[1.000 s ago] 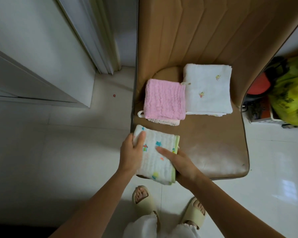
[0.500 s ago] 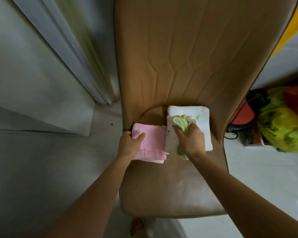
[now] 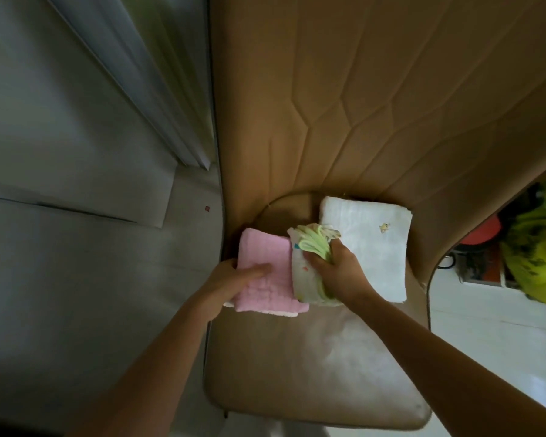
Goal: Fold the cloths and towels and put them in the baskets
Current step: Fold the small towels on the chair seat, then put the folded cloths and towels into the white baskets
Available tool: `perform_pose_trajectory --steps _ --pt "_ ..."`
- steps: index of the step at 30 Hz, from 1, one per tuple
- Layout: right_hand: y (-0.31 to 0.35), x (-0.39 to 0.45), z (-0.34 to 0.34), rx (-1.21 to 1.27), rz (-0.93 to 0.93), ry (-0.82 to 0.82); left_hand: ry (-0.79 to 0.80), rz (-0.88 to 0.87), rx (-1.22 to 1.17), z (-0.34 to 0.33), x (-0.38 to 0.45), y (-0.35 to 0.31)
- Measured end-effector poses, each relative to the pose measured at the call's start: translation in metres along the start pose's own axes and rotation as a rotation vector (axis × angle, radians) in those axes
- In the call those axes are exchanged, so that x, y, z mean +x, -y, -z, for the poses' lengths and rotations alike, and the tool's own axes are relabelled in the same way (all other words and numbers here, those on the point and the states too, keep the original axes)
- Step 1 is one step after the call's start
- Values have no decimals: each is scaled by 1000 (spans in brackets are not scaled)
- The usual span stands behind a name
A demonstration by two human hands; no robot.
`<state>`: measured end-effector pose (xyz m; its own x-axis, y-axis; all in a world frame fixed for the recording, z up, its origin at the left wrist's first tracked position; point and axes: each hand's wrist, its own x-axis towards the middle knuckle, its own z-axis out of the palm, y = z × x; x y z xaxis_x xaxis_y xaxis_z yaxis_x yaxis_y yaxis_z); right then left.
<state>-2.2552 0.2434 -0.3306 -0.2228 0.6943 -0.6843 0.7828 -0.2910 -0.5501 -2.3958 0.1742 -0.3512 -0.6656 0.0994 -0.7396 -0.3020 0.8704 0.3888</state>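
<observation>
Three folded cloths are on the tan chair seat (image 3: 312, 373). My left hand (image 3: 230, 282) grips the left edge of the folded pink cloth (image 3: 265, 279), thumb on top. My right hand (image 3: 338, 272) grips a folded white cloth with green trim and coloured prints (image 3: 306, 263), held on edge between the pink cloth and the folded white towel (image 3: 372, 247). The white towel lies flat at the back of the seat, against the backrest. No basket is in view.
The chair's tall quilted backrest (image 3: 360, 105) rises behind the cloths. A door frame and wall (image 3: 123, 89) stand to the left over pale floor tiles. A yellow-green bag (image 3: 536, 247) and a red item (image 3: 483, 234) sit on the floor to the right.
The printed cloth left the seat's front edge and went up in my right hand to the other two cloths. My left hand moved onto the pink cloth. The camera leaned closer.
</observation>
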Motion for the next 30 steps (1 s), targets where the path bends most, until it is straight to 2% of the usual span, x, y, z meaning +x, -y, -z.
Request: perform_pose_trajectory --steps 1,2,3,4,6,9,12,17,20,23,30 --pt "-1 -2 0 11 0 -8 168 -13 55 -2 8 2" --pt "-2 -4 -1 25 1 -17 431 -47 69 16 16 7" --pt "-2 -7 -1 35 4 -27 572 -60 66 27 15 9" --pt "-2 -10 -1 42 7 -36 562 -69 72 34 13 11" --pt "-2 -17 2 60 -21 -42 391 -138 160 32 -1 7" --pt "2 -40 16 135 -90 -37 218 -418 285 44 -33 5" --pt "6 -77 40 255 -135 -41 136 -616 397 79 -65 -1" --pt "10 -179 82 498 -131 -129 21 -1020 720 118 -161 -18" --pt "-3 -246 108 540 -131 -245 6 -1244 767 126 -221 -20" --pt "-30 -310 142 448 -113 -362 53 -1458 884 117 -286 -19" --pt "-122 -439 237 201 -89 -602 241 -1744 1046 60 -440 3"
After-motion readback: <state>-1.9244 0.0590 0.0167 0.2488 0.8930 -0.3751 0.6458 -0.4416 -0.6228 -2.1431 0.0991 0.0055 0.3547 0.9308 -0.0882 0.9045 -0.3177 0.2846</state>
